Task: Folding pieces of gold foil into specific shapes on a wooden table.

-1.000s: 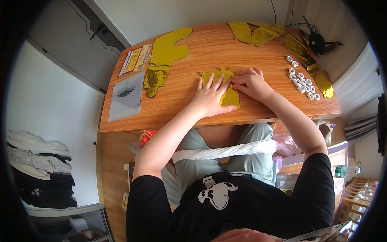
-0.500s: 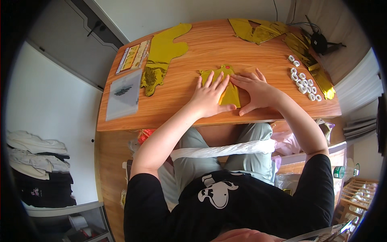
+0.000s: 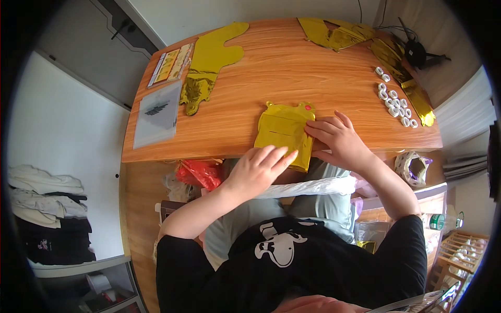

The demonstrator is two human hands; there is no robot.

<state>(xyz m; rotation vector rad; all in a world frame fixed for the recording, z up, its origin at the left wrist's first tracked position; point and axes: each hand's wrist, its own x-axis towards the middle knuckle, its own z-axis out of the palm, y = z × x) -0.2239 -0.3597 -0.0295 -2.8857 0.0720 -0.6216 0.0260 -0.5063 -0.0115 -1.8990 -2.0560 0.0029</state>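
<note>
A folded gold foil balloon (image 3: 279, 125), flat and creased, with small rounded tabs and a red spot at its far end, lies at the table's near edge. Its near end reaches out past that edge. Over this near end is my left hand (image 3: 261, 169), its fingers stretched and slightly apart. My right hand (image 3: 342, 141) rests at the balloon's right side, fingertips on the foil and thumb apart from them. The underside of the left palm is hidden.
Flat gold foil balloons lie at the table's far left (image 3: 214, 55) and far right (image 3: 339, 36). Several white ribbon rolls (image 3: 392, 103) sit at right, near a black router (image 3: 415, 52). A clear plastic sleeve (image 3: 156, 117) and a printed card pack (image 3: 170, 63) lie left.
The folded foil balloon has slid toward me, over the table edge. My left hand has moved back from its middle to its near end; the right hand has shifted slightly nearer.
</note>
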